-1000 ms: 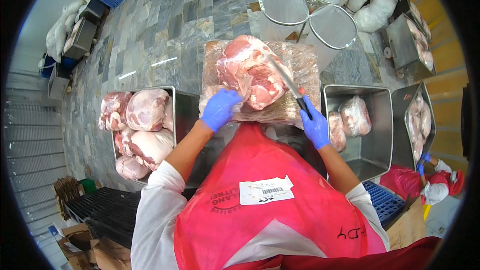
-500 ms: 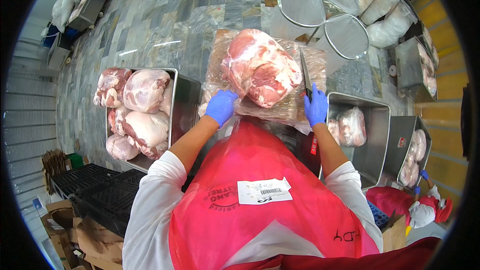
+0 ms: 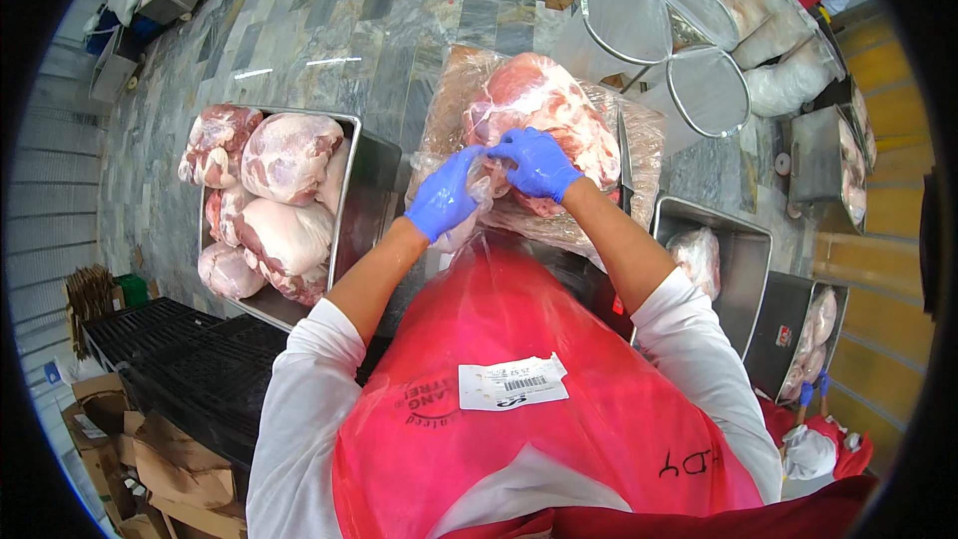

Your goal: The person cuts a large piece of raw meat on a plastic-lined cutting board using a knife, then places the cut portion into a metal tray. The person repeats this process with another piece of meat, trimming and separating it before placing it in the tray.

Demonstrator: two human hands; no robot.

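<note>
A large piece of raw meat [image 3: 526, 92] lies on a work board wrapped in clear plastic film [image 3: 454, 85]. Both my hands, in blue gloves, come together at its near left side. My left hand [image 3: 444, 200] is closed on a bunched clear plastic bag [image 3: 461, 233]. Against the meat's near side, my right hand [image 3: 539, 162] has its fingers bent in a pinch on the same plastic; the fingertips are partly hidden. To the right of the meat, a knife [image 3: 625, 155] rests along the board's edge, with no hand on it.
A metal bin [image 3: 351, 165] piled with raw meat stands at my left. At my right, another metal bin [image 3: 743, 274] holds bagged meat. Beyond the board are hoop-topped clear bag stands [image 3: 627, 15]. Black pallets [image 3: 190, 359] and cardboard boxes [image 3: 185, 459] sit lower left; a co-worker [image 3: 813, 449] is lower right.
My right hand has left the knife and moved left to the plastic beside the meat. My left hand has moved slightly right, gathering plastic. The knife stays on the board.
</note>
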